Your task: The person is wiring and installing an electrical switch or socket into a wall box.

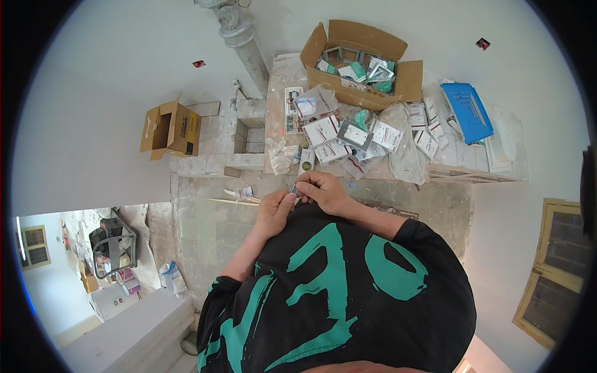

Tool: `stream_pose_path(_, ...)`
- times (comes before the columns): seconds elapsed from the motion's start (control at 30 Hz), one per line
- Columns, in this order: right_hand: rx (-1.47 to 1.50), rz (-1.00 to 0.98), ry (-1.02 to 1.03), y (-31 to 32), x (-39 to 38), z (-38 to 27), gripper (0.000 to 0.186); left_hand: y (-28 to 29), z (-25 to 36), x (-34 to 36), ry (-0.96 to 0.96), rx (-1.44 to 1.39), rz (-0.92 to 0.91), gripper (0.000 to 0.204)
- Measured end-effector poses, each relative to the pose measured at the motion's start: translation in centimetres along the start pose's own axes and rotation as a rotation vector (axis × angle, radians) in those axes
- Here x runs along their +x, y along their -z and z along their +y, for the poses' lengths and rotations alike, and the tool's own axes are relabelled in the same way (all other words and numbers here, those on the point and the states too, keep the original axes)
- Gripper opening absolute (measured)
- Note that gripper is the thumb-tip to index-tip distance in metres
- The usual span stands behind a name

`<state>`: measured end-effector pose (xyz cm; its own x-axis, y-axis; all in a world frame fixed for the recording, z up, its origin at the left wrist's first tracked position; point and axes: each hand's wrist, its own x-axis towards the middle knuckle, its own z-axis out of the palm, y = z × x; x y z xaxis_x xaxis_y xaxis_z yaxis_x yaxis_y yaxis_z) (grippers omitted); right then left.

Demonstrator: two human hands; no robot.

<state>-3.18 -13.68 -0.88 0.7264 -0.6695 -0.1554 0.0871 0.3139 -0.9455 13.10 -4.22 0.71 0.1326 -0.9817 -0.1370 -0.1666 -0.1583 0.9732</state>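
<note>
Close in front of my chest, my left hand (272, 210) and my right hand (324, 191) meet with their fingertips pinched together. Between them is a small greyish object (294, 188), too small to name; both hands grip it. Just beyond the hands, at the counter's front edge, lie a crumpled pale glove (283, 158) and a short white roll or tube (306, 160). White printed packets (323, 132) are piled further back, with a grey rectangular frame with a white centre (356, 134) on top of them.
An open cardboard box (354, 96) of packaged grey frames stands at the back of the counter. To its right leans a blue plastic piece (466, 113). Another open carton (171, 129) sits at the left, near a pipe (242, 46). Thin sticks (236, 199) lie on the floor.
</note>
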Motion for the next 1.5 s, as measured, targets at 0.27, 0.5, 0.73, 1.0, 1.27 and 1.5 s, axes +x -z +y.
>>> stream_pose_path(0.27,-0.184,-0.03,0.045,-0.4,0.2,0.2,0.011,0.1,-1.1,-0.7,-0.105,0.05,0.058,0.017)
stream_pose_path(0.5,-0.13,-0.088,0.055,-0.3,0.6,1.6,0.01,0.2,-1.2,-1.0,-0.163,0.047,0.091,0.014)
stream_pose_path(0.73,-0.124,-0.121,0.006,-0.2,0.3,0.6,0.009,0.6,-0.6,-1.3,-0.073,0.089,0.028,0.011)
stream_pose_path(1.0,-0.455,-0.087,0.166,0.0,0.0,-0.5,0.013,-0.3,0.2,-0.9,-0.088,0.07,0.099,0.009)
stream_pose_path(1.27,-0.546,-0.148,0.29,0.0,0.7,0.4,0.017,0.6,0.1,-0.5,-0.107,0.248,-0.002,0.008)
stream_pose_path(1.5,-0.512,-0.252,0.18,0.5,-0.2,-0.9,0.015,0.5,0.0,-1.0,-0.135,0.299,-0.051,0.007)
